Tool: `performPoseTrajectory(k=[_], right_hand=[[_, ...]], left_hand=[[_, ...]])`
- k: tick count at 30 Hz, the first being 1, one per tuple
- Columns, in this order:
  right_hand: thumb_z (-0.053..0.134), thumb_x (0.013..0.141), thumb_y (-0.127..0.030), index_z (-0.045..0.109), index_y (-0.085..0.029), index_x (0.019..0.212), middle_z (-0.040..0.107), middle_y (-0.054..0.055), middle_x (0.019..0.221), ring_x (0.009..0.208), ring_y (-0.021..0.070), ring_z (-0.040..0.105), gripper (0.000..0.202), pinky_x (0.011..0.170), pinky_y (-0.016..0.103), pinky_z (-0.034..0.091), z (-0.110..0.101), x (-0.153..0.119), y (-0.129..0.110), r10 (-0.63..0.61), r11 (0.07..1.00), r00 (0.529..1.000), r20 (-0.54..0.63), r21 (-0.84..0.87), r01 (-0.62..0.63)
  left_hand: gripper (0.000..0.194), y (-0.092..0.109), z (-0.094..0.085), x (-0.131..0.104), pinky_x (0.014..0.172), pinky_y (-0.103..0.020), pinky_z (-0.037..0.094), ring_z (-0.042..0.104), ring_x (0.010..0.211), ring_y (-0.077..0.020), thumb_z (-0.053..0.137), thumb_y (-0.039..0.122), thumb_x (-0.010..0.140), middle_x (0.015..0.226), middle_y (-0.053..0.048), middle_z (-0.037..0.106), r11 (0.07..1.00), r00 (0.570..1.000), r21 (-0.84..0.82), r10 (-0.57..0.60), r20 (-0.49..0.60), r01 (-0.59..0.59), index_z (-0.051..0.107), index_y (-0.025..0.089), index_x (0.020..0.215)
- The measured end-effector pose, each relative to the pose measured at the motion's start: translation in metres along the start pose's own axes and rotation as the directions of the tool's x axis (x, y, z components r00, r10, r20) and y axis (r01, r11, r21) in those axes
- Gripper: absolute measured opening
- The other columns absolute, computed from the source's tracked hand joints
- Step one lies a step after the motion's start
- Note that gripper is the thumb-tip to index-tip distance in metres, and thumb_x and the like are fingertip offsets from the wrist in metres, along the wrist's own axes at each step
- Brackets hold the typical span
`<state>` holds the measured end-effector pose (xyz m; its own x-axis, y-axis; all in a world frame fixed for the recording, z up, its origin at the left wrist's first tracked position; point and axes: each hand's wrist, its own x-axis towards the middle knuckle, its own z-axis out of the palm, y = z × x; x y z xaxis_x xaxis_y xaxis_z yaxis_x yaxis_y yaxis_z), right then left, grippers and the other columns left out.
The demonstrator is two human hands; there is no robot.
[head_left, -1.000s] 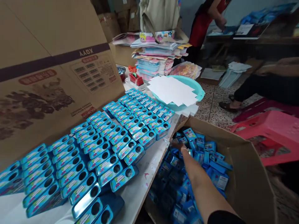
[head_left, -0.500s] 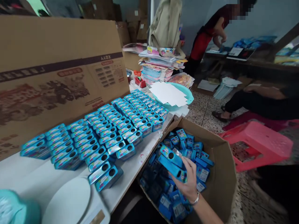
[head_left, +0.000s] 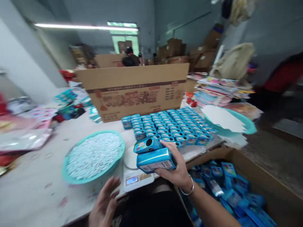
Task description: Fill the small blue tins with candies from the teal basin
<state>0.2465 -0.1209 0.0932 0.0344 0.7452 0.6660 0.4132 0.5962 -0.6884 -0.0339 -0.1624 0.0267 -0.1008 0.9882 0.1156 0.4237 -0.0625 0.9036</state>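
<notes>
My right hand [head_left: 174, 167], with a silver bangle at the wrist, grips two small blue boxes, one behind the other. The nearer box [head_left: 155, 160] shows a printed label side; the farther one [head_left: 148, 144] has a dark round hole. They are above the edge of a white digital scale [head_left: 139, 183]. My left hand [head_left: 105, 201] is low at the table's front edge, slightly blurred, its fingers apart and holding nothing. Left of the scale sits a teal basin [head_left: 65, 170] full of pale blue pieces. Rows of similar blue boxes [head_left: 170, 123] stand behind my right hand.
An open carton [head_left: 267, 170] of blue boxes is at the lower right. A tall cardboard panel [head_left: 139, 75] stands behind the rows. White sheets [head_left: 222, 119] lie over another teal basin [head_left: 251, 126]. Plastic packs [head_left: 26, 132] are at the left. A person [head_left: 284, 75] is at the far right.
The view has swung left. My right hand has lifted the two boxes out of the carton and across toward the scale. My left hand has come into view.
</notes>
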Motion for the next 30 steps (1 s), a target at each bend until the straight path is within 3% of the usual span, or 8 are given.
performPoseTrajectory(k=[3,7,11,14,17,21,25,30], right_hand=[[0.083,0.069,-0.042,0.062,-0.021,0.129,0.064,0.011,0.12,0.111,0.0264,0.06,0.068,0.098,0.038,0.049,0.032,0.023,-0.017,-0.035,0.979,0.968,0.25,0.205,-0.017],[0.085,0.066,-0.038,0.071,-0.019,0.105,0.071,0.004,0.093,0.084,0.0211,0.066,0.045,0.077,0.03,0.055,0.056,0.041,-0.019,0.137,0.883,0.857,0.496,0.332,-0.333],[0.085,0.066,-0.038,0.069,-0.018,0.099,0.073,0.004,0.088,0.078,0.0191,0.067,0.042,0.071,0.029,0.055,0.079,0.053,-0.008,0.367,0.692,0.736,0.569,0.362,-0.625],[0.086,0.064,-0.039,0.068,-0.018,0.101,0.073,0.004,0.089,0.078,0.0177,0.066,0.046,0.071,0.029,0.055,0.111,0.052,-0.008,0.468,0.552,0.664,0.584,0.393,-0.735],[0.087,0.062,-0.043,0.066,-0.019,0.106,0.072,0.002,0.086,0.071,0.0161,0.065,0.055,0.067,0.03,0.054,0.15,0.045,-0.015,0.521,0.265,0.506,0.687,0.433,-0.862],[0.078,0.073,-0.05,0.068,-0.017,0.1,0.072,0.004,0.082,0.069,0.0166,0.065,0.044,0.066,0.03,0.053,0.191,0.046,-0.028,0.46,-0.116,0.325,0.826,0.419,-0.901],[0.059,0.088,-0.056,0.069,-0.018,0.105,0.074,0.006,0.088,0.072,0.0171,0.065,0.043,0.061,0.026,0.049,0.211,0.059,-0.037,0.351,-0.257,0.321,0.88,0.42,-0.87],[0.057,0.09,-0.059,0.07,-0.017,0.101,0.074,0.005,0.085,0.067,0.014,0.061,0.045,0.054,0.021,0.042,0.221,0.075,-0.045,0.288,-0.195,0.379,0.88,0.441,-0.876]], left_hand=[[0.085,0.026,0.012,0.036,0.105,-0.046,0.05,0.051,0.134,-0.0363,0.066,0.071,0.072,0.144,-0.015,0.055,0.794,0.997,-0.605,0.017,-0.073,-0.057,0.052,0.022,0.14],[0.08,0.045,0.011,0.064,0.098,-0.048,0.052,0.065,0.115,-0.036,0.078,0.066,0.064,0.118,-0.018,0.071,0.634,0.996,-0.769,-0.086,0.024,0.073,0.064,0.014,0.124],[0.065,0.041,-0.011,0.063,0.086,-0.039,0.056,0.07,0.098,-0.0267,0.072,0.063,0.072,0.105,-0.011,0.074,0.775,0.886,-0.63,-0.263,-0.382,-0.042,0.066,0.015,0.116],[0.05,0.038,-0.031,0.066,0.084,-0.034,0.055,0.069,0.095,-0.0232,0.076,0.053,0.074,0.103,-0.007,0.073,0.977,0.715,-0.118,0.044,-0.698,-0.176,0.066,0.019,0.109],[0.034,0.041,-0.041,0.077,0.098,-0.04,0.049,0.067,0.099,-0.0229,0.075,0.041,0.081,0.103,-0.006,0.073,0.851,0.683,0.395,0.517,-0.515,-0.346,0.065,0.022,0.107],[0.056,0.045,-0.047,0.091,0.11,-0.05,0.038,0.059,0.119,-0.0297,0.073,0.042,0.081,0.126,-0.014,0.065,0.614,0.71,0.637,0.689,-0.146,-0.465,0.053,0.019,0.128],[0.106,0.046,-0.066,0.102,0.106,-0.054,0.041,0.05,0.127,-0.0392,0.086,0.054,0.06,0.139,-0.021,0.054,0.519,0.784,0.697,0.613,0.1,-0.495,0.036,0.012,0.144],[0.113,0.051,-0.103,0.12,0.109,-0.053,0.04,0.044,0.133,-0.0373,0.086,0.042,0.063,0.144,-0.021,0.047,0.489,0.816,0.711,0.539,0.21,-0.506,0.02,0.015,0.15]])
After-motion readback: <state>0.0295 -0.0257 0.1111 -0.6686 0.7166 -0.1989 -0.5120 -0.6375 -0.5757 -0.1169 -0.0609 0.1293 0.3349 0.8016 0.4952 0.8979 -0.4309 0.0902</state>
